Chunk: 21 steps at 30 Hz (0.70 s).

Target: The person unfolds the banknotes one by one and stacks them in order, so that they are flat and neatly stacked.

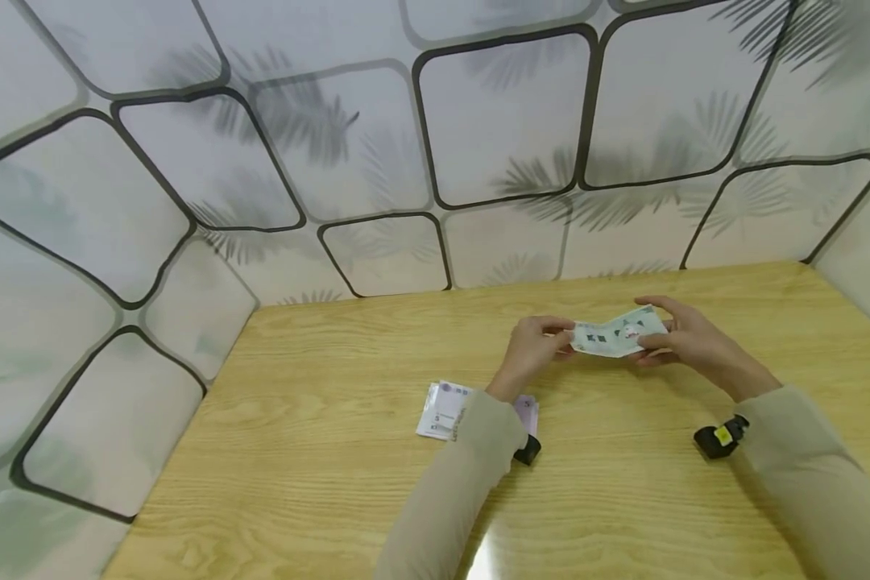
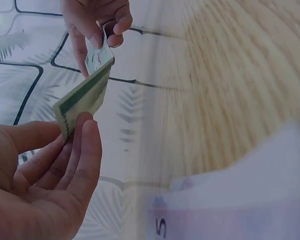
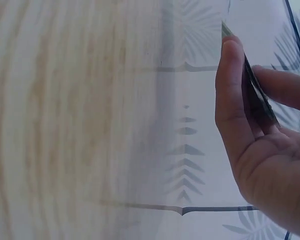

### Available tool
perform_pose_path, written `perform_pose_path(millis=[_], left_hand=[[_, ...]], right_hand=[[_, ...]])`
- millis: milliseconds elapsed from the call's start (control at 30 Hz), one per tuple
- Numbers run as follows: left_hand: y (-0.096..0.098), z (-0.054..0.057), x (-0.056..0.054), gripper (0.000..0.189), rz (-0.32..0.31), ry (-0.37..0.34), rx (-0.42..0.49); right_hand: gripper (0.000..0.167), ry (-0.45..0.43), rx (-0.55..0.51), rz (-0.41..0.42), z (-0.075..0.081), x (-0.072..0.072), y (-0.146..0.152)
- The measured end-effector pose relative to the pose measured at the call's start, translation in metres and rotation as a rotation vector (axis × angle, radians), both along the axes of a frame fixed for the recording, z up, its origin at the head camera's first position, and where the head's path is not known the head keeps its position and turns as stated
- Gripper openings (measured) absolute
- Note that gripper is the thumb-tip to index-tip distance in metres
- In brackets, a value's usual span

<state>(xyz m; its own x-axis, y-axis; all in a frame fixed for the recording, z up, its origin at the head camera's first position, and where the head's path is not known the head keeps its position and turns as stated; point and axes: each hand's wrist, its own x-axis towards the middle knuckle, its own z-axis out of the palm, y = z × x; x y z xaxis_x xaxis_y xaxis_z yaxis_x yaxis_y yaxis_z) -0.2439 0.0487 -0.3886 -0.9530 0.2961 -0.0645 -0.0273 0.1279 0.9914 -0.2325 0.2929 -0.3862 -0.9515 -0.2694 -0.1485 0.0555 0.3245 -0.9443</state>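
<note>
Above the tabletop, a pale green banknote (image 1: 615, 334) with dark printing is stretched between both hands, bent by a crease near its middle. My left hand (image 1: 533, 351) pinches its left end between thumb and fingers; the left wrist view shows that end of the banknote (image 2: 85, 102) nearly edge-on. At the other end, my right hand (image 1: 689, 342) grips it, thumb on the near face and fingers behind. In the right wrist view only the note's thin edge shows in the right hand (image 3: 260, 130). Below the left forearm lies a small pile of purplish notes (image 1: 445, 407), partly hidden by the sleeve.
The wooden table (image 1: 312, 483) runs back to a wall (image 1: 507, 121) patterned with dark outlines and grey leaves; another wall stands to the left. A black wrist camera (image 1: 721, 437) sits at the right cuff. One purplish note in the pile bears a 5.
</note>
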Motion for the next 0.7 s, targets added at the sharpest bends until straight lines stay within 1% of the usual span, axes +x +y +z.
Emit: perform_pose_path(millis=[67, 167, 267, 333, 467, 533, 600, 700], left_hand=[[0.0, -0.001, -0.001, 0.017, 0.051, 0.017, -0.009], [-0.002, -0.002, -0.002, 0.016, 0.106, 0.015, -0.024], [-0.005, -0.002, -0.005, 0.02, 0.126, 0.005, -0.031], [-0.009, -0.002, -0.006, 0.024, 0.131, -0.001, -0.012], [-0.016, 0.0, -0.008, 0.034, 0.115, -0.007, 0.051], [-0.019, 0.0, -0.008, 0.04, 0.095, -0.004, 0.059], [-0.022, 0.0, -0.008, 0.043, 0.074, 0.003, 0.047], [-0.028, -0.001, -0.008, 0.043, 0.054, 0.012, 0.037]], right_hand=[[0.066, 0.008, -0.018, -0.01, -0.001, 0.0, 0.001], [0.051, 0.015, -0.061, -0.023, -0.002, 0.001, 0.002], [0.036, 0.02, -0.084, -0.035, -0.002, 0.002, 0.005], [0.029, 0.029, -0.084, -0.045, -0.002, 0.002, 0.005], [0.026, 0.054, -0.084, -0.055, -0.001, 0.003, 0.005], [0.027, 0.064, -0.09, -0.053, 0.0, 0.004, 0.005], [0.028, 0.074, -0.094, -0.045, 0.0, 0.004, 0.005], [0.029, 0.097, -0.098, -0.024, 0.0, 0.005, 0.004]])
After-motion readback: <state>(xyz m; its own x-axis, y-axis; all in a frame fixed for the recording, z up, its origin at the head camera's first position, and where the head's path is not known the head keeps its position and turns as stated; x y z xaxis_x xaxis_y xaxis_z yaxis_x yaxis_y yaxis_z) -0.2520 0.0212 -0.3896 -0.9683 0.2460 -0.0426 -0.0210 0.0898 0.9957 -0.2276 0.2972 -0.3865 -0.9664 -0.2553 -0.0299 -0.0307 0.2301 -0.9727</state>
